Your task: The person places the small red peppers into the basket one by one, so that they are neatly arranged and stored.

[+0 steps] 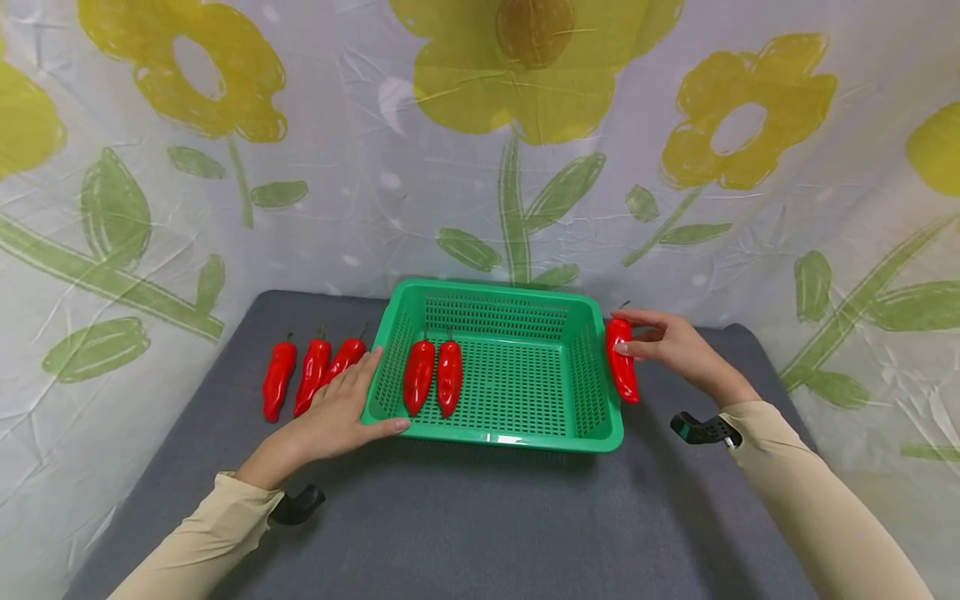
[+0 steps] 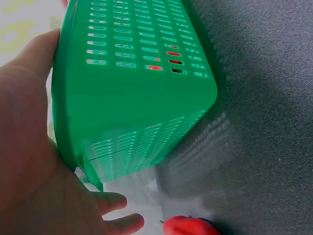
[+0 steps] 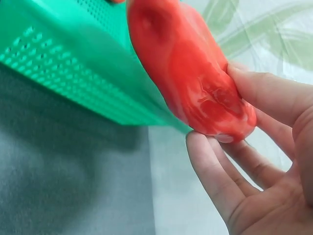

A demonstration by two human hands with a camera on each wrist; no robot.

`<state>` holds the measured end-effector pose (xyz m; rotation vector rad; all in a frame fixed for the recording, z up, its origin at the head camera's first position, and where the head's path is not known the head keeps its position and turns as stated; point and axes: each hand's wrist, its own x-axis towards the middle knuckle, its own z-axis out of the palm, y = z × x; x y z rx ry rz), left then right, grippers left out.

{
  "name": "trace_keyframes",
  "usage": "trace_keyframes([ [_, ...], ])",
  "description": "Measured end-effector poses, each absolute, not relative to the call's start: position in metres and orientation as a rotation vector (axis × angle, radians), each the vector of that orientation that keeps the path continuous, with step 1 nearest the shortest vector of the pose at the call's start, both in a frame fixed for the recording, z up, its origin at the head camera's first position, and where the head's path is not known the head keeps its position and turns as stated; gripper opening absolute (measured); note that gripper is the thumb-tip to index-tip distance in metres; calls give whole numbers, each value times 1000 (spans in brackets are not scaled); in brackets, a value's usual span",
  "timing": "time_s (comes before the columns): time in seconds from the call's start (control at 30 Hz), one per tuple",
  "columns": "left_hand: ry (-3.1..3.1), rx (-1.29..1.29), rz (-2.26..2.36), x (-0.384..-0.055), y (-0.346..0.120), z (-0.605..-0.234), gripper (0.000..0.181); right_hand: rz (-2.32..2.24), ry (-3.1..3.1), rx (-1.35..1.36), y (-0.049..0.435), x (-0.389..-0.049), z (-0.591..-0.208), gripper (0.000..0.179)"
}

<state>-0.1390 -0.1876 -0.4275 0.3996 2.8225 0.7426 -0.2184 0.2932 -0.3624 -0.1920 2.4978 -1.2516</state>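
My right hand (image 1: 681,354) pinches a red pepper (image 1: 619,360) near its stem end, thumb on one side and fingers on the other. The right wrist view has this pepper (image 3: 188,68) large, held beside the basket's outer wall and rim. A green plastic basket (image 1: 510,437) sits on the table with two red peppers (image 1: 419,379) lying side by side in its left part. Against the basket's left front corner rests my left hand (image 1: 337,417), its thumb along the front rim and its fingers extended by the left side.
Left of the basket, three more red peppers (image 1: 278,379) lie on the dark grey table (image 1: 480,525); the left hand partly covers the nearest one. A white cloth with yellow flowers (image 1: 337,167) hangs behind and around the table.
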Motion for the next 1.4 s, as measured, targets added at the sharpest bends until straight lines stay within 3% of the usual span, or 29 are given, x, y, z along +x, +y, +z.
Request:
trace_keyframes([
  [1.4, 2819, 399, 765, -137, -187, -426, 116, -1340, 2427, -352, 207, -241, -388, 58],
])
